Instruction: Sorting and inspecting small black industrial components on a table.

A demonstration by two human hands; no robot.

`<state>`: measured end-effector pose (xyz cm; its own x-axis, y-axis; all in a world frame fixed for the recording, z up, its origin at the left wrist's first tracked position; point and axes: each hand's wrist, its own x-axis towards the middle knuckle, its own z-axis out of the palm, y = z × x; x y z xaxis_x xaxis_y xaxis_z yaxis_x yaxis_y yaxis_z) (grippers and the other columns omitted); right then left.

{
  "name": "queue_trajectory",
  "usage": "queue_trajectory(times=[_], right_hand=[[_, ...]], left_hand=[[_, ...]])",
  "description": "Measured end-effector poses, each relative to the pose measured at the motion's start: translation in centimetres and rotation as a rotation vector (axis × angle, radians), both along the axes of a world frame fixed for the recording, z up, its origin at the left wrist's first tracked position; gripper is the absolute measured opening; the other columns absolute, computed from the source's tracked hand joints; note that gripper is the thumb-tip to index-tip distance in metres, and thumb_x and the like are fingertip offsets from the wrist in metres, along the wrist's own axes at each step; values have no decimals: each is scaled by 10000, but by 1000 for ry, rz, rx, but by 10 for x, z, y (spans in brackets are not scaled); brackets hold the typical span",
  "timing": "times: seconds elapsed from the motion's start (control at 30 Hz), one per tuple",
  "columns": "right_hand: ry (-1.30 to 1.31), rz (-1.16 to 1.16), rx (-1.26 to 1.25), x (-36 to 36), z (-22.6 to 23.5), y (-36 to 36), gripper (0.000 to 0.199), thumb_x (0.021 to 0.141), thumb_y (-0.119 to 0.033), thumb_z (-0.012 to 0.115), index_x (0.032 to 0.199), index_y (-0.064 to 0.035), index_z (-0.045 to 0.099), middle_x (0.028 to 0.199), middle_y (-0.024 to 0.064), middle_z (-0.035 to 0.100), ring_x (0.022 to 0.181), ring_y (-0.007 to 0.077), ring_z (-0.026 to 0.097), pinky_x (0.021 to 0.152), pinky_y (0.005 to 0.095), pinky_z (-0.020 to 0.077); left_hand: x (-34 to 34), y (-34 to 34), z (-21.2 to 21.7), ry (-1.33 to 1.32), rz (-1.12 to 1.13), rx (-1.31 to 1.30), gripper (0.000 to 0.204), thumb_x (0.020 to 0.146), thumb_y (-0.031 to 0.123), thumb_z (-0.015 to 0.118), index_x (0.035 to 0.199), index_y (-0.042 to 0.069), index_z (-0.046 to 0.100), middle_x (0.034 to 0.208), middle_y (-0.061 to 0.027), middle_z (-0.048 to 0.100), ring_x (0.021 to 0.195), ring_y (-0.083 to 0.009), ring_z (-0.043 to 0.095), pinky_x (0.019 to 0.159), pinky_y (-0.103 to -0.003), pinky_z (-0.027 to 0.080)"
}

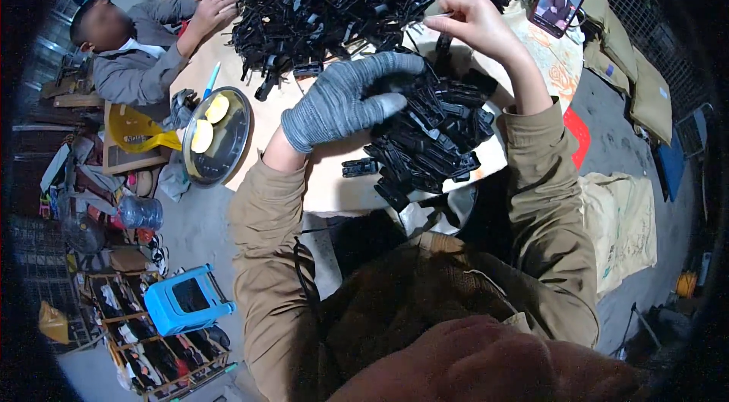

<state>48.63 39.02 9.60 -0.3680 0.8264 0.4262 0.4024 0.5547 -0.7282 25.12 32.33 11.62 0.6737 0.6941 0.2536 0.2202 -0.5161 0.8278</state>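
Observation:
My left hand (342,102), in a grey knit glove, reaches over a small pile of black plastic parts (440,129) near the table's front edge. Its fingers and thumb stand apart, with dark parts behind the gap. My bare right hand (474,22) is raised at the far side of that pile, thumb and fingers pinched together. A thin pale edge shows at the fingertips, too small to name. Beyond both hands spreads a large heap of similar black parts (334,3). A single black part (359,167) lies left of the small pile.
At the left, a round metal tray (241,129) holds yellow-white pieces, with a yellow scoop (137,132) beside it. Across the table sits another person (129,45), hands at the heap. A phone (560,0) stands at the right. A blue stool (190,299) is on the floor.

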Motion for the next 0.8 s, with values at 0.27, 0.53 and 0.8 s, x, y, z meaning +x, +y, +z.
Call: queue_trajectory(times=[0.27,0.53,0.8], right_hand=[[-348,-40,-37,-31,-14,4,316,717,-314,681,775,-6,643,554,21,553,500,72,462,472,262,382],[-108,137,-293,-27,-19,8,218,697,-226,688,755,-21,644,583,-7,550,549,63,461,541,235,392],[-281,387,-233,-24,-7,4,272,695,-87,598,957,-11,598,739,16,579,668,69,481,592,227,403]], left_hand=[[-4,17,-5,-186,256,-41,356,813,218,573,1105,17,536,1006,-49,573,867,-108,539,787,-239,430],[12,12,-18,-122,224,-87,293,771,66,589,1053,-4,553,1004,-71,581,928,-123,524,819,-259,413],[14,17,-24,28,244,8,279,760,43,586,1034,-3,560,985,-71,588,906,-124,534,818,-256,418]])
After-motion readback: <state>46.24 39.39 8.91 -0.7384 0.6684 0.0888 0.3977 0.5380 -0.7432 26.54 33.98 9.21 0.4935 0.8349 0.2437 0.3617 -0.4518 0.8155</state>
